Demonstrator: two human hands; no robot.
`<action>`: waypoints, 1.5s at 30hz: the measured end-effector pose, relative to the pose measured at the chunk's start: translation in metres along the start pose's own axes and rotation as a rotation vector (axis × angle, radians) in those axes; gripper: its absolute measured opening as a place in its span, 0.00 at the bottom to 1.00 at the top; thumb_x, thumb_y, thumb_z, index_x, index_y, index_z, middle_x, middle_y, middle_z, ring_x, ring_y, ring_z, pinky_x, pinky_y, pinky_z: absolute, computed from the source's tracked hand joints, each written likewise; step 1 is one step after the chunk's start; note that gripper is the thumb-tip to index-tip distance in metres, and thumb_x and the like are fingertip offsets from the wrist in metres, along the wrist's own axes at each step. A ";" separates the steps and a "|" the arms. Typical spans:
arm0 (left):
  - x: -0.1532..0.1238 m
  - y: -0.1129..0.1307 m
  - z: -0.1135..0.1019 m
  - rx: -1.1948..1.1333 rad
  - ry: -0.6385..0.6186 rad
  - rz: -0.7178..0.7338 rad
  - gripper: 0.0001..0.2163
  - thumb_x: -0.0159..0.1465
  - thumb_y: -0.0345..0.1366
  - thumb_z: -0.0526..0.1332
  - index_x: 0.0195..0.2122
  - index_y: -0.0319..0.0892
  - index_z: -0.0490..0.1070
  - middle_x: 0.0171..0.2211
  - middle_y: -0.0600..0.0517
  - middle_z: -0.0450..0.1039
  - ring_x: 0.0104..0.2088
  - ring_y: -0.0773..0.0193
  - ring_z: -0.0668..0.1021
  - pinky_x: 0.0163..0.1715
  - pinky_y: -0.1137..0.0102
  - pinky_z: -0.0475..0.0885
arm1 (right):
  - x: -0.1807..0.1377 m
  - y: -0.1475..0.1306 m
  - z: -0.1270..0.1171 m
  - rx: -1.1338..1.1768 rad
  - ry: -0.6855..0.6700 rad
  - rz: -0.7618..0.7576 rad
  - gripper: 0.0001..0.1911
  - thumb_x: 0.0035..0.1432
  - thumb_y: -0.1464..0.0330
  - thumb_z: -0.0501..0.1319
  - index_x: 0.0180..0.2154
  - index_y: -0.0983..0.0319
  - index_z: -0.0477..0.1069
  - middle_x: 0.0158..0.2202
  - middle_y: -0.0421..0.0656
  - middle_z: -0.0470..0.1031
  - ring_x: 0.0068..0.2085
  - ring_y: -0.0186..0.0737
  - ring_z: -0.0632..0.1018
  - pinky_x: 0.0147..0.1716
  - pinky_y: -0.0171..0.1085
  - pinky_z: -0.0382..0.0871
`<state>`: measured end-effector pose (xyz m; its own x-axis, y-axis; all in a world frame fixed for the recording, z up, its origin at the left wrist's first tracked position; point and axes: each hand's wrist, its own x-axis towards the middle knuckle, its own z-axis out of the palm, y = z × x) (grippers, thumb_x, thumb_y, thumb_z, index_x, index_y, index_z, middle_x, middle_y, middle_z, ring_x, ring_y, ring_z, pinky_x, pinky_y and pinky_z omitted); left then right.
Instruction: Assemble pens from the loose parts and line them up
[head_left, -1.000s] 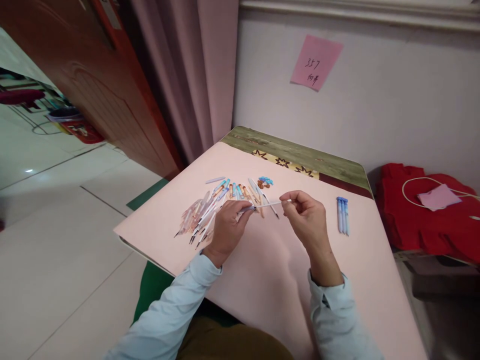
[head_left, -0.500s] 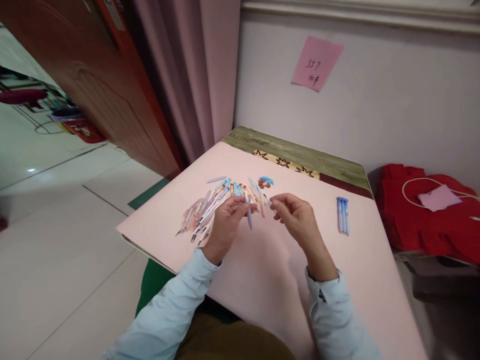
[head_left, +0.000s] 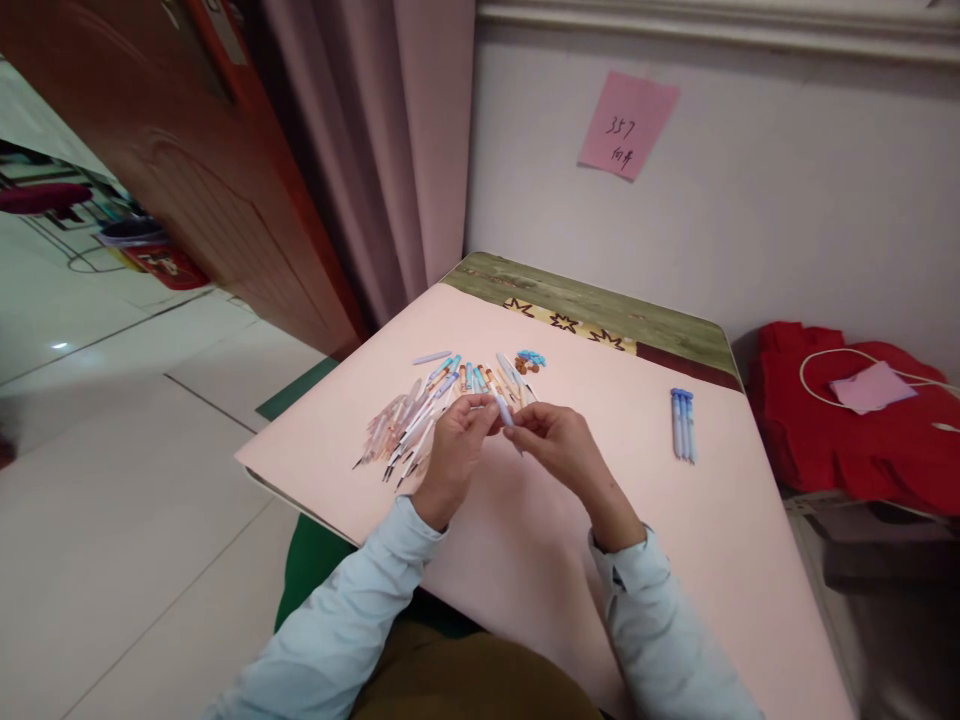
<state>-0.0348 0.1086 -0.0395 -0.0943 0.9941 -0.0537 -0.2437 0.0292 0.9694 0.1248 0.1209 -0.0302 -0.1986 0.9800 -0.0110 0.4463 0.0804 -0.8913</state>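
My left hand (head_left: 451,455) and my right hand (head_left: 556,445) meet over the pink table sheet (head_left: 525,520), both pinched on one pale pen barrel (head_left: 504,410) held between them. Just behind my hands lies a loose pile of pen parts (head_left: 420,415): barrels, refills and tips, fanned out to the left. A small heap of blue and brown caps (head_left: 530,362) sits behind the pile. Three finished blue pens (head_left: 682,424) lie side by side to the right, apart from both hands.
The pink sheet covers a table with a green patterned edge (head_left: 600,315) at the back. A red bag (head_left: 862,420) with a white cord and pink paper lies at the right. A pink note (head_left: 628,123) hangs on the wall; a curtain (head_left: 375,150) and a door stand at the left.
A second ago my hands were apart with a thin refill stretched between them. My right hand has moved left to meet my left hand, and both now pinch the pen barrel.
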 end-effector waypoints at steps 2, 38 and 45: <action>0.001 0.000 -0.003 0.039 0.052 0.012 0.15 0.61 0.44 0.64 0.44 0.40 0.70 0.39 0.47 0.80 0.33 0.65 0.78 0.39 0.66 0.72 | 0.005 0.011 -0.014 -0.038 0.093 0.079 0.14 0.54 0.56 0.64 0.33 0.60 0.77 0.27 0.41 0.79 0.28 0.37 0.77 0.27 0.32 0.66; 0.022 0.038 -0.069 0.183 0.388 0.303 0.08 0.58 0.37 0.65 0.37 0.38 0.75 0.28 0.50 0.77 0.22 0.72 0.70 0.23 0.75 0.64 | 0.006 0.019 -0.038 -0.479 -0.177 0.293 0.04 0.49 0.67 0.62 0.24 0.59 0.74 0.20 0.38 0.77 0.24 0.34 0.74 0.24 0.32 0.60; 0.021 0.035 -0.074 0.214 0.361 0.263 0.09 0.58 0.37 0.65 0.36 0.38 0.75 0.26 0.50 0.77 0.22 0.71 0.70 0.23 0.74 0.65 | 0.003 0.011 -0.024 -0.526 -0.376 0.352 0.06 0.46 0.72 0.62 0.19 0.60 0.71 0.16 0.38 0.74 0.20 0.34 0.74 0.23 0.32 0.62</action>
<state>-0.1173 0.1229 -0.0241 -0.4636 0.8721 0.1564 0.0337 -0.1591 0.9867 0.1501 0.1287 -0.0290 -0.2096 0.8431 -0.4953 0.8796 -0.0586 -0.4721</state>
